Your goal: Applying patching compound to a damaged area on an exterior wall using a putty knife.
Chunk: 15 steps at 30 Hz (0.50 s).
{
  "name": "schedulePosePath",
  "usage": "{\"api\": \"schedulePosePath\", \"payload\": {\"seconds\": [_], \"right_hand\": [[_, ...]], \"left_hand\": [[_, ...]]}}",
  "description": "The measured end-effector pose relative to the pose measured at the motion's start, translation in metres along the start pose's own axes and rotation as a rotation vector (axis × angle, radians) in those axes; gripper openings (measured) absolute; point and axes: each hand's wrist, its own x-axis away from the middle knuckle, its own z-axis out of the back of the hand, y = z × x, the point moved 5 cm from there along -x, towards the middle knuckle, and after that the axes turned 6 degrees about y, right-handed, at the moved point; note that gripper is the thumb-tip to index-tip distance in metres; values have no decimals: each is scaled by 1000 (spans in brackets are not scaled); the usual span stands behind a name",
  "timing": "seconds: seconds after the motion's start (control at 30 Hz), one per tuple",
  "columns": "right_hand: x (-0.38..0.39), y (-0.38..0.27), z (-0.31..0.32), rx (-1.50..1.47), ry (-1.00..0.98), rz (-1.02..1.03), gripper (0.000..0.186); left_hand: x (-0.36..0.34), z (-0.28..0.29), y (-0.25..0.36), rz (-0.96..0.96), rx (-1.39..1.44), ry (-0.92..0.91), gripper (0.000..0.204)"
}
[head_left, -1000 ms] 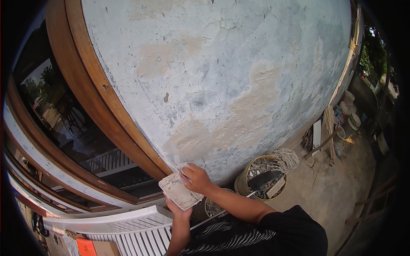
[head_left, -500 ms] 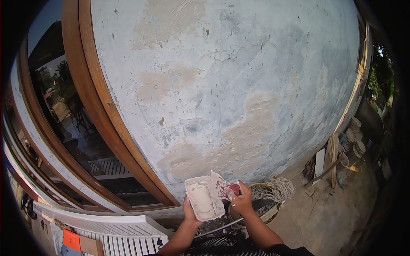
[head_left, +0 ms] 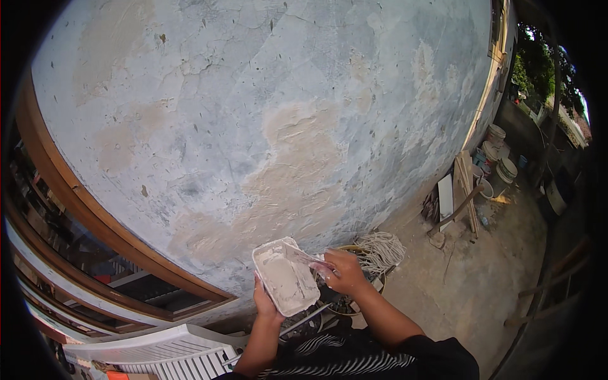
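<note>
My left hand [head_left: 265, 297] grips the side of a pale rectangular tray [head_left: 270, 289] of beige paste. My right hand [head_left: 345, 272] is closed on a scraper [head_left: 320, 266] with a smeared reddish handle, its blade reaching into the tray's upper right part. Behind both hands rises a weathered pale blue-white wall [head_left: 209, 88] with beige patches [head_left: 288, 168] of rough filler.
A wooden window frame [head_left: 82, 202] lies left, a white slatted bench [head_left: 158, 348] lower left. A mop head [head_left: 380, 250] rests on a bucket of rubble below the wall. Leaning boards [head_left: 465, 193] and stacked buckets [head_left: 505, 170] stand right, on a concrete floor [head_left: 443, 291].
The view has swung rightward along the wall. My right hand first moved the scraper out to the tray's right, showing its red handle, and now has the blade back over the paste.
</note>
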Motion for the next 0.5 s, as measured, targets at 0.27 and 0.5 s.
{"api": "schedulePosePath", "payload": {"seconds": [0.27, 0.5], "right_hand": [[-17, 14, 11, 23, -112, 78, 18], [5, 3, 0, -5, -116, -96, 18]], "left_hand": [[5, -5, -26, 70, 15, 9, 67], [11, 9, -11, 57, -47, 69, 71]]}}
